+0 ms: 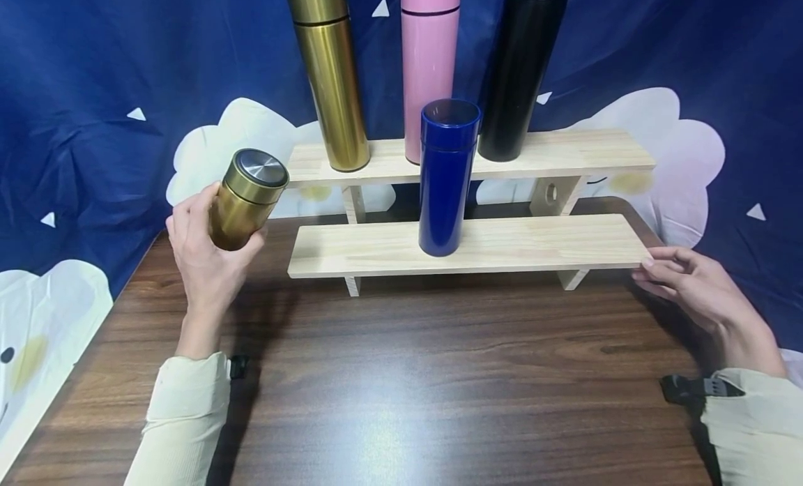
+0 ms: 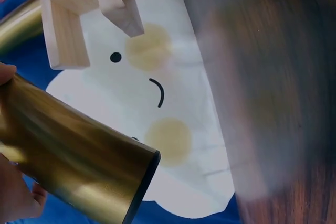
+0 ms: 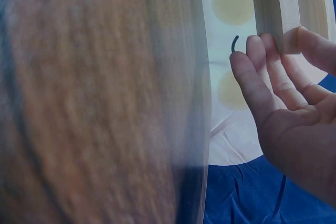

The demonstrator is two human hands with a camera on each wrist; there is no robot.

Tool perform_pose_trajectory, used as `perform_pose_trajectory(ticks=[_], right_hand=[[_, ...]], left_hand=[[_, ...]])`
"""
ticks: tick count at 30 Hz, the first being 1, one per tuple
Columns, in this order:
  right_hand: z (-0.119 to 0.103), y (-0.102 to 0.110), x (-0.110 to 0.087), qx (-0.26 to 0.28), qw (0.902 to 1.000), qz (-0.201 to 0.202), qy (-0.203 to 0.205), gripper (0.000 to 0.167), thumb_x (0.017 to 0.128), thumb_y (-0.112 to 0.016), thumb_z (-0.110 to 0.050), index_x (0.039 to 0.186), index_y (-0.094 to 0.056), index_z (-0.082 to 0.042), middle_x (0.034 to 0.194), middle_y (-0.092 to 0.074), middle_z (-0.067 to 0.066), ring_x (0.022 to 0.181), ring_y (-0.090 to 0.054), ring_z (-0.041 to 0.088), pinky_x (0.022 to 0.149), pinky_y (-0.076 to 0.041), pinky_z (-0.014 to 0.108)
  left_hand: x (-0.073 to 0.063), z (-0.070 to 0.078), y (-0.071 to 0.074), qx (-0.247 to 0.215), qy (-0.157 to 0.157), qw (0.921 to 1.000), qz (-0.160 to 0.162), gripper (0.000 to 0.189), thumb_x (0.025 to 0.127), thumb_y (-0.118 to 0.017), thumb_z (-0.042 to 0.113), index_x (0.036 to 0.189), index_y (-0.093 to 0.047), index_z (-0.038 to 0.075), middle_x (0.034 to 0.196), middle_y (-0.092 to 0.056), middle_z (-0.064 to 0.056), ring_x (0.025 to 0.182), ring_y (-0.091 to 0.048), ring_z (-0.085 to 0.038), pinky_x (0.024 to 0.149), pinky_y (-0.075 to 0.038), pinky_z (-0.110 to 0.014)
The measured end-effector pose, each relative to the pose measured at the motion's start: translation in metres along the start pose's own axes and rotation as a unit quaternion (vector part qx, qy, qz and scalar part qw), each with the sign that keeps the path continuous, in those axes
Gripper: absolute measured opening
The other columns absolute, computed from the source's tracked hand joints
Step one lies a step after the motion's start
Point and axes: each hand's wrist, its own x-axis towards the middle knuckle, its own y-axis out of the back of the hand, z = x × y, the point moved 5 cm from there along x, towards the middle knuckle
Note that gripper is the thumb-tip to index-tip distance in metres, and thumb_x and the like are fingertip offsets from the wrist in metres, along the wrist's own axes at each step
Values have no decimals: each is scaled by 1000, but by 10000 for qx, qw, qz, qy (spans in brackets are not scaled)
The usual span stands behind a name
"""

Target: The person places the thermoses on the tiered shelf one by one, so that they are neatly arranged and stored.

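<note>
My left hand [image 1: 203, 252] grips a gold thermos bottle [image 1: 241, 207] with a silver-topped lid, tilted and held left of the wooden shelf. The left wrist view shows the lower body of that gold bottle [image 2: 79, 150] with its dark base rim. At the other side, my right hand [image 1: 702, 291] pinches the right end of the lower board of the two-tier wooden shelf [image 1: 533, 242]. Seen from the right wrist, the thumb and fingers [image 3: 281, 85] meet around the board's end. A blue bottle [image 1: 447, 186] stands upright on the lower board.
On the upper board stand a taller gold bottle [image 1: 332, 88], a pink bottle [image 1: 431, 67] and a black bottle [image 1: 523, 67]. Everything rests on a brown wood-grain table [image 1: 439, 360]. Behind hangs a blue cloth [image 1: 113, 74] with white cloud shapes.
</note>
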Motion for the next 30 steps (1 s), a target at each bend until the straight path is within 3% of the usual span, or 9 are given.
perform_pose_trajectory(ticks=[9, 16, 30], right_hand=[[0, -1, 1, -10, 10000, 64, -68, 31, 99, -46, 15, 105, -67, -7, 95, -75, 8, 85, -74, 16, 77, -58, 26], [1, 1, 0, -80, 9999, 32, -53, 29, 99, -48, 14, 106, -66, -8, 95, -76, 7, 86, -74, 16, 77, -57, 25], [1, 2, 1, -166, 9999, 24, -20, 30, 99, -49, 14, 105, -68, -8, 94, -75, 8, 86, -74, 16, 77, -57, 25]], left_hand=[[0, 8, -5, -165, -56, 9998, -107, 68, 70, -83, 22, 135, -64, 14, 121, -61, -19, 115, -50, -34, 98, -30, -41], [0, 19, -13, -296, -180, 9987, -381, 70, 67, -85, 20, 133, -64, 12, 127, -62, -14, 116, -50, -35, 99, -32, -43], [-4, 34, -27, -246, -255, 9965, -764, 71, 69, -84, 22, 135, -62, 12, 123, -59, -19, 109, -48, -39, 89, -34, -46]])
